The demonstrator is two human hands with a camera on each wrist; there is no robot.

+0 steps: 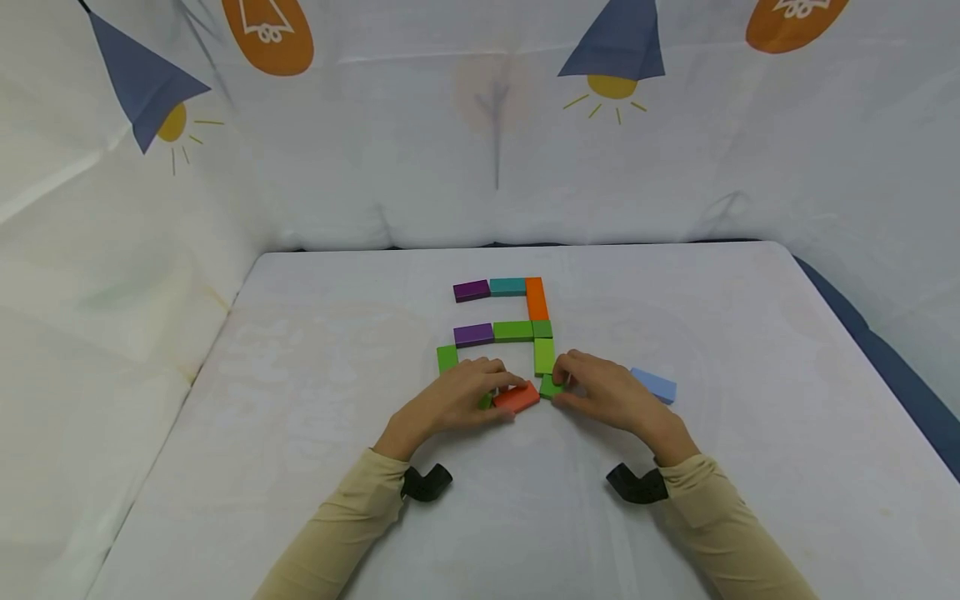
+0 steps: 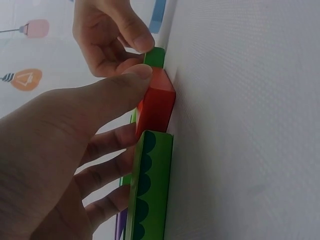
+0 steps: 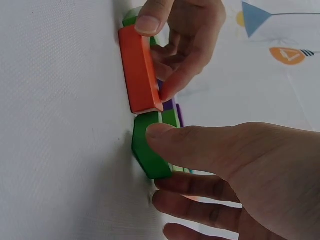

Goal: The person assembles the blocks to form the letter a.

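Observation:
My left hand (image 1: 457, 396) pinches a red-orange block (image 1: 517, 398) between thumb and fingers at the near end of a figure of coloured blocks. My right hand (image 1: 611, 396) holds a small green block (image 3: 150, 147), its thumb on the near face and its fingers around the far side. These two blocks meet end to end at a slight angle. On the other side of the red-orange block lies a longer green block (image 2: 157, 185) with dark scallops, mostly hidden by my left hand in the head view. A lime block (image 1: 543, 357) stands just beyond the small green one.
Farther back lie an orange block (image 1: 536, 298), a teal block (image 1: 507, 287) and two purple blocks, the nearer one (image 1: 473, 335) beside a green block (image 1: 513, 332). Another green block (image 1: 447, 358) lies at left. A light blue block (image 1: 654, 386) rests behind my right wrist on the white table (image 1: 300, 417).

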